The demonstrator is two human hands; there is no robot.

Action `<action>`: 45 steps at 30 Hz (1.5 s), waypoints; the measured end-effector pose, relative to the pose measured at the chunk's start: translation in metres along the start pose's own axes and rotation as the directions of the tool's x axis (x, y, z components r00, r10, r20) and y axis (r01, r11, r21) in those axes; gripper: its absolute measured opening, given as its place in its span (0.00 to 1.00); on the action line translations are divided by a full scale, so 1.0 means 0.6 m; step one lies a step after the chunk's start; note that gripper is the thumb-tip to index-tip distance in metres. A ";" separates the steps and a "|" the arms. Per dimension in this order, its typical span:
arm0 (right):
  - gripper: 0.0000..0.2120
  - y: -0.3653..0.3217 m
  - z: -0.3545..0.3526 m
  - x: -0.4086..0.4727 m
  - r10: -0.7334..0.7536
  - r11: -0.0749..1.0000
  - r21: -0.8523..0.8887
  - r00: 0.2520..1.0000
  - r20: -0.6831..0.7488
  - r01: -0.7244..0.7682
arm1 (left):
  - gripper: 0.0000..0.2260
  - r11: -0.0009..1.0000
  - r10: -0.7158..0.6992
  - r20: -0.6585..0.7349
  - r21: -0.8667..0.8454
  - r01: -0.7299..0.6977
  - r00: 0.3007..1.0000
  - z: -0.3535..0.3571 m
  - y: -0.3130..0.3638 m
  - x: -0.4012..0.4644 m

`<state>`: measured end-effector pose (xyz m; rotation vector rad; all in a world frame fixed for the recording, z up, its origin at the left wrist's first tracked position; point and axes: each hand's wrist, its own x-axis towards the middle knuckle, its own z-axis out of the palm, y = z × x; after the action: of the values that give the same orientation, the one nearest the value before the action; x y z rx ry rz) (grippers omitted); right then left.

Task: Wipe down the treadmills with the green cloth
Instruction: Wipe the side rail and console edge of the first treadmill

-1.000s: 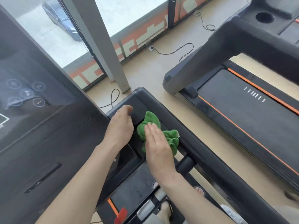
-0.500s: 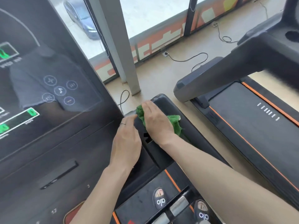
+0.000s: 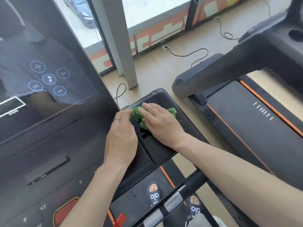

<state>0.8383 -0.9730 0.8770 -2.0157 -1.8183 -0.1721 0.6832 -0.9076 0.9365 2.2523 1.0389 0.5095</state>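
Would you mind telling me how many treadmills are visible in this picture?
2. The near treadmill is under the person, its side tray being wiped with the green cloth; the second treadmill stands to the right. Others may be out of frame.

Green cloth (image 3: 139, 114), black orange-striped treadmill (image 3: 255, 128)

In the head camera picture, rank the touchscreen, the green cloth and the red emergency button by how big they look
1. touchscreen, much the largest, though nearest the camera.
2. red emergency button, partly cut off.
3. green cloth, mostly covered by the right hand; these two look close.
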 end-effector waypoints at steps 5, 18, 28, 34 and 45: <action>0.19 0.051 -0.072 -0.095 -0.141 0.986 -0.065 0.980 0.140 0.151 | 0.14 0.998 0.059 -0.065 0.023 -0.058 0.996 0.034 0.035 -0.046; 0.18 0.121 -0.144 -0.326 0.708 0.473 0.219 0.516 0.482 -0.853 | 0.18 0.919 0.080 0.279 0.352 -0.180 0.957 0.216 0.084 -0.259; 0.22 0.156 -0.096 -0.292 0.618 0.267 0.445 0.506 0.601 -0.855 | 0.15 0.910 -0.030 0.251 0.408 -0.077 0.968 0.231 0.093 -0.259; 0.21 0.131 -0.158 -0.404 0.620 0.193 0.420 0.442 0.648 -0.887 | 0.17 0.902 -0.048 0.236 0.428 -0.059 0.971 0.235 0.099 -0.263; 0.19 0.137 -0.143 -0.321 0.556 0.398 0.506 0.640 0.530 -0.765 | 0.15 0.905 -0.023 0.221 0.420 -0.074 0.975 0.238 0.090 -0.263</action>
<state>0.9078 -1.1879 0.8663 -2.0183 -0.7688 0.9679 0.6953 -1.1094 0.8515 2.6322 1.0841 0.0297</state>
